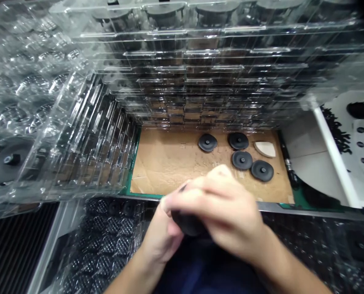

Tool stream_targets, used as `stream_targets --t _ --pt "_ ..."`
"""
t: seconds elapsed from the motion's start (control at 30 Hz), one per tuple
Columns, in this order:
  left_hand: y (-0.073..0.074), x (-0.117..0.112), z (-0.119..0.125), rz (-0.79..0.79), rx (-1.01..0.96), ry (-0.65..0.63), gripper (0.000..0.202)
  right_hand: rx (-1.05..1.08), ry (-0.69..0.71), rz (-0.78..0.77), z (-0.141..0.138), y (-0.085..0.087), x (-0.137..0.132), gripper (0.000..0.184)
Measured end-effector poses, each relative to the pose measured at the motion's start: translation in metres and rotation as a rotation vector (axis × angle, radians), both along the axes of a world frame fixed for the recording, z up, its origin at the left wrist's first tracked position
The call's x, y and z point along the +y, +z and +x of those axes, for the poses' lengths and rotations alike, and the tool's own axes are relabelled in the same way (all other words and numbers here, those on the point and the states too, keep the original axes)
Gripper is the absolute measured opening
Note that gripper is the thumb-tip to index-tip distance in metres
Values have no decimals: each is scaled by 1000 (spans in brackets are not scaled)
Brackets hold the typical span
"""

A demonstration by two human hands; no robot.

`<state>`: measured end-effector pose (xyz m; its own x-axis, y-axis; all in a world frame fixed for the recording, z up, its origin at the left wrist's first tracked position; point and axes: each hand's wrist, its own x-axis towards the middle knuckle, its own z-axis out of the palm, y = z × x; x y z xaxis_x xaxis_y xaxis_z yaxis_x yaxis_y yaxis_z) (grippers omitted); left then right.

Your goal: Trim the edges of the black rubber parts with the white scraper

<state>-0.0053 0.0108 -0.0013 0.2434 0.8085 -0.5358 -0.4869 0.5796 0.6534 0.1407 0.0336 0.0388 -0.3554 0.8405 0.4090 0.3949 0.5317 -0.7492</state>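
In front of my body, a black rounded disc (188,223) is held between both hands. My left hand (162,237) is closed on its left edge, thumb and fingers gripping it. Over its top and right side bends my right hand (226,208), blurred by motion, its fingers closed against the disc. A small dark bit shows at the right fingertips; its kind is too small to tell. Beyond the hands, similar black discs with a raised centre stud lie on cardboard (157,159): one disc (207,142) sits apart, while several others (242,160) cluster to its right.
Tall stacks of clear plastic trays (194,73) stand behind and left of the cardboard. A beige wedge-shaped piece (265,149) and a dark pen-like tool (289,165) lie at right, beside a white bin (329,151) with small black parts. Another clear tray (108,237) is below left.
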Motion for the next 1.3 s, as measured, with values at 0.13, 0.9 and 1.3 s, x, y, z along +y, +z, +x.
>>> stream_targets --t 0.13,0.9,1.3 --pt "1 1 1 135 -51 -6 67 -74 -183 -91 5 -4 3 25" --pt "-3 9 -5 48 -131 85 53 22 -92 -88 -15 5 -11 24" --pt "1 8 -12 -37 -288 -61 50 -4 89 -229 -1 7 -15 20"
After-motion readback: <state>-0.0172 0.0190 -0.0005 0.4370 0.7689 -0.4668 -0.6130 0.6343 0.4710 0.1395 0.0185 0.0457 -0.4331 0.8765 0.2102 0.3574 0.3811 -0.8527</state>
